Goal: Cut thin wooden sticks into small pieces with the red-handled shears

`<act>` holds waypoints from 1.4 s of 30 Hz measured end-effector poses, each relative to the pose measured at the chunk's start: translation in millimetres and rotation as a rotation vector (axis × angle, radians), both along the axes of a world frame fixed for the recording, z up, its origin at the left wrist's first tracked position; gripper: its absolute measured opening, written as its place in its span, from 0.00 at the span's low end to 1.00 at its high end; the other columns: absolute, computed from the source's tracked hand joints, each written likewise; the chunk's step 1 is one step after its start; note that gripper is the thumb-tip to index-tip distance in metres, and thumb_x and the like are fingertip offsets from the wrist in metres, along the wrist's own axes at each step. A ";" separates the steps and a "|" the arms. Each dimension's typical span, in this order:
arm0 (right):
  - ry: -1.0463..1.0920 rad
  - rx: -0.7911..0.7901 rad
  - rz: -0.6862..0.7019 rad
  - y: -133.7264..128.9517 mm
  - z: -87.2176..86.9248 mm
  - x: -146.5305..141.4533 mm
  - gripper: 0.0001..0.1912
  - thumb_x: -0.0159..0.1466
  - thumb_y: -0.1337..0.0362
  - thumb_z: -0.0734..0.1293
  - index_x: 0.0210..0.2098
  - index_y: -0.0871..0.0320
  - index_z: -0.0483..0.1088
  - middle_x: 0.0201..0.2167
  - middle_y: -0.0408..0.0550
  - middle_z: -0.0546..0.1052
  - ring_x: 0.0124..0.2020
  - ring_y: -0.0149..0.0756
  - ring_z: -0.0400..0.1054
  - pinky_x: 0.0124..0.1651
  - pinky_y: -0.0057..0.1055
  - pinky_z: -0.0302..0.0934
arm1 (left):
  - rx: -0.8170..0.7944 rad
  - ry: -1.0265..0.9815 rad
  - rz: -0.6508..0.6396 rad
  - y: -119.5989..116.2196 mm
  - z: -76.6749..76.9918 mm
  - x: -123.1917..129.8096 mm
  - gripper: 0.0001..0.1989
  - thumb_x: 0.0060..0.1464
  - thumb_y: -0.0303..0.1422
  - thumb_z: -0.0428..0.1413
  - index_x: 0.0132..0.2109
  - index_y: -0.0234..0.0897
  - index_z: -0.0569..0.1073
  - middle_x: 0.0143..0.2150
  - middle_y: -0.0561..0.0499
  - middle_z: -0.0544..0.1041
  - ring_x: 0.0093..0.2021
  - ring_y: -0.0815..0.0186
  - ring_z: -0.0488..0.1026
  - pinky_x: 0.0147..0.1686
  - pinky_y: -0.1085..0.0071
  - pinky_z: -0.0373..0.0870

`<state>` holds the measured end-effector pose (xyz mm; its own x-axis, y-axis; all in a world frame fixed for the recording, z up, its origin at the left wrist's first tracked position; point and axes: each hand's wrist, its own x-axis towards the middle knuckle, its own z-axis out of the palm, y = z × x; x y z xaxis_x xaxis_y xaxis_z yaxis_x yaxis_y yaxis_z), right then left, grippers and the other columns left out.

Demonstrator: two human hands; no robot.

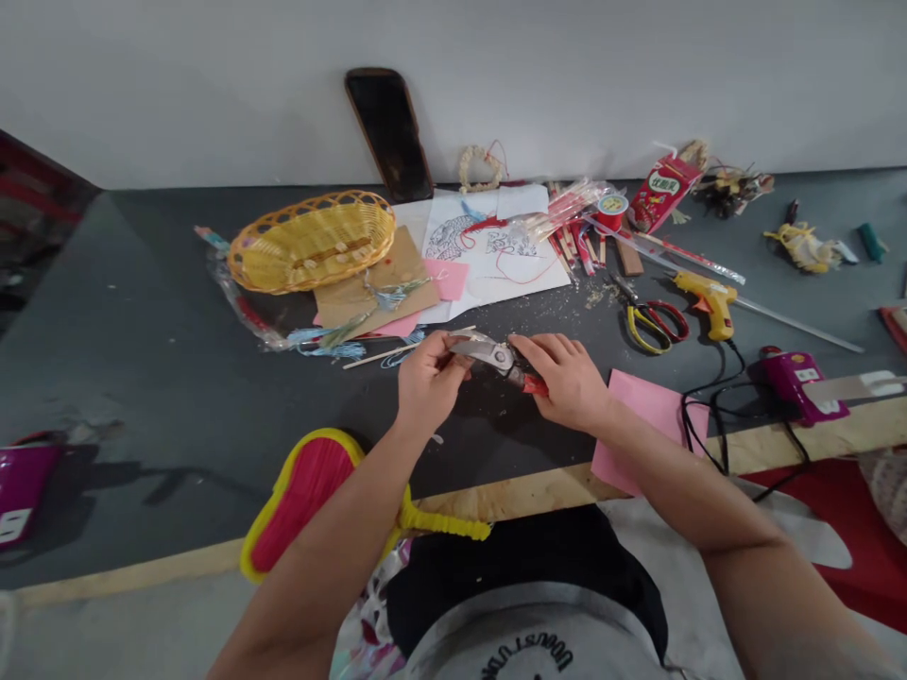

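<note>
Over the dark table, my right hand (569,380) is wrapped round the red handle of a pair of metal pruning shears (496,355), whose blades point left. My left hand (431,378) is closed in a pinch beside the blade tips, on a thin pale stick (383,355) that sticks out to the left. Small pale chips lie scattered around the shears. Past my hands lie blue tassels (326,342), brown paper (383,283) and a white printed sheet (496,250).
A yellow woven basket (312,243) stands at the back left, near a phone (391,132) against the wall. To the right lie scissors (652,326), a yellow glue gun (709,302) with its black cable, and pink paper (652,411). A red-and-yellow item (304,491) overlaps the front edge.
</note>
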<state>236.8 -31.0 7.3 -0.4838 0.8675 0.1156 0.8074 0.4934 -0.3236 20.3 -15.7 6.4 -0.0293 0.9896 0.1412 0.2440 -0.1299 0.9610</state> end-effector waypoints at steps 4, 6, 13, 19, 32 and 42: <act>-0.017 -0.013 0.022 -0.7 2.1 0.9 0.37 0.61 0.69 0.63 0.69 0.57 0.55 0.58 0.57 0.71 0.54 0.51 0.63 0.52 0.44 0.59 | 0.015 0.054 0.000 -1.1 -3.2 -2.1 0.05 0.55 0.33 0.58 0.34 0.37 0.77 0.17 0.58 0.69 0.19 0.72 0.65 0.22 0.76 0.61; -0.015 -0.027 0.032 -1.0 3.2 1.5 0.38 0.61 0.68 0.63 0.70 0.57 0.54 0.59 0.57 0.70 0.55 0.51 0.63 0.52 0.45 0.58 | 0.005 0.018 -0.026 -1.4 -5.9 -3.1 0.05 0.55 0.33 0.58 0.34 0.37 0.78 0.16 0.58 0.67 0.17 0.72 0.63 0.21 0.75 0.58; 0.001 -0.029 0.046 -0.1 3.7 3.4 0.38 0.61 0.68 0.63 0.70 0.57 0.54 0.59 0.57 0.70 0.56 0.51 0.62 0.54 0.46 0.57 | -0.029 -0.053 -0.056 -1.4 -9.9 -3.4 0.07 0.56 0.35 0.59 0.33 0.38 0.78 0.17 0.58 0.64 0.16 0.74 0.57 0.18 0.76 0.52; 0.016 -0.035 0.053 1.2 2.2 4.4 0.39 0.60 0.68 0.63 0.70 0.57 0.54 0.59 0.58 0.70 0.56 0.51 0.62 0.54 0.46 0.57 | 0.021 0.005 -0.051 -1.3 -6.9 -3.3 0.07 0.56 0.35 0.59 0.34 0.38 0.79 0.20 0.57 0.66 0.19 0.73 0.59 0.21 0.75 0.54; 0.045 -0.039 0.057 -1.6 -0.1 1.3 0.35 0.61 0.68 0.63 0.67 0.57 0.58 0.54 0.57 0.72 0.53 0.49 0.65 0.53 0.44 0.61 | 0.037 0.025 -0.034 -3.8 -4.0 -1.1 0.08 0.57 0.35 0.58 0.36 0.38 0.80 0.21 0.56 0.69 0.21 0.71 0.63 0.23 0.74 0.58; 0.002 -0.042 0.014 -2.8 4.5 -1.3 0.34 0.62 0.67 0.63 0.68 0.56 0.58 0.57 0.57 0.71 0.54 0.50 0.65 0.52 0.44 0.61 | 0.043 0.017 -0.038 -2.4 -4.5 -2.5 0.06 0.56 0.31 0.56 0.36 0.38 0.78 0.16 0.59 0.65 0.17 0.73 0.61 0.20 0.76 0.57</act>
<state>235.5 -33.8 11.9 -0.4961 0.8646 0.0798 0.7998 0.4908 -0.3456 17.8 -18.1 1.9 0.0105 0.9830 0.1835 0.2544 -0.1801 0.9502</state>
